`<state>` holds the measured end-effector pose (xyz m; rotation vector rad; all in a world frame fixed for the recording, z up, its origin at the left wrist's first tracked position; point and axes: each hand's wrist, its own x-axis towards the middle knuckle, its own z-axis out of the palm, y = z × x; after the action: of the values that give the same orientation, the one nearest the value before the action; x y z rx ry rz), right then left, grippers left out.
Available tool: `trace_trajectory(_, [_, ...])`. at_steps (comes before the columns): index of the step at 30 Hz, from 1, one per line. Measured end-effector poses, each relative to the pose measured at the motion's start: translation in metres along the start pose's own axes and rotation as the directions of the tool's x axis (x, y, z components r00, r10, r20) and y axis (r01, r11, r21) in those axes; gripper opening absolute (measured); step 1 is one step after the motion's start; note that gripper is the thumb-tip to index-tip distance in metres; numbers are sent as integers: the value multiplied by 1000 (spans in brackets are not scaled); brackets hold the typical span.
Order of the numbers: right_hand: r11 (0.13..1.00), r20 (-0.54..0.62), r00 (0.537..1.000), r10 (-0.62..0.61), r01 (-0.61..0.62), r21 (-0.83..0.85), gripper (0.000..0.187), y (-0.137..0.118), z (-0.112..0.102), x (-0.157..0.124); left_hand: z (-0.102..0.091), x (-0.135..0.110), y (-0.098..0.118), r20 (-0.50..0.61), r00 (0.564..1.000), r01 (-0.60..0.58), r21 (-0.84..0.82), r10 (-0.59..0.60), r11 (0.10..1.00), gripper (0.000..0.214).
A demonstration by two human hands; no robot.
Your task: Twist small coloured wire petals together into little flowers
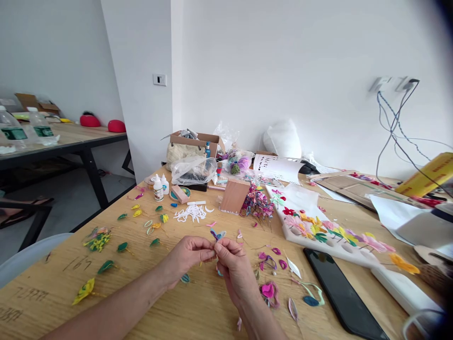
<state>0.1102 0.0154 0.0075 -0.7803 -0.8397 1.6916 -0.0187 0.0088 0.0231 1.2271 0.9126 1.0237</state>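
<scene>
Over the wooden table (198, 307) my left hand (187, 257) and my right hand (235, 269) meet, fingertips pinched together. Between them they hold a small blue and purple craft flower (217, 234) that sticks up above the fingers. Loose petals lie around the hands: pink and magenta ones (268, 289) to the right, green leaves (122, 246) and yellow pieces (84, 290) to the left. White cut strips (191, 213) lie beyond the hands.
A black phone (341, 293) lies at the right. A white foam board (318, 229) carries finished flowers. Glue bottles (158, 188), a small wooden block (234, 196), a plastic bag (193, 170) and a cardboard box (196, 139) stand farther back. Cables hang at the right wall.
</scene>
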Motion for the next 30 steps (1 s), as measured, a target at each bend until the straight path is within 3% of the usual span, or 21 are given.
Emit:
trace_trajectory(5, [1000,13,1000,14,-14,5,23,-1,3,-2,1,-1,-1,-78,997,21,-47,-25,999,14])
trace_trajectory(14, [996,131,990,56,-65,62,22,2,2,-3,2,-2,-13,-53,993,77,-361,-102,929,16])
trace_trajectory(20, [996,99,994,39,-47,76,24,2,5,-4,6,-2,-19,-88,995,17,-287,-44,958,16])
trace_trajectory(26, [998,-6,999,52,-52,26,27,3,3,-2,9,-2,-16,-179,984,-36,-158,7,987,17])
trace_trajectory(30, [1000,-23,1000,8,-8,9,23,4,-1,1,8,-2,-7,-108,994,-41,-97,30,994,8])
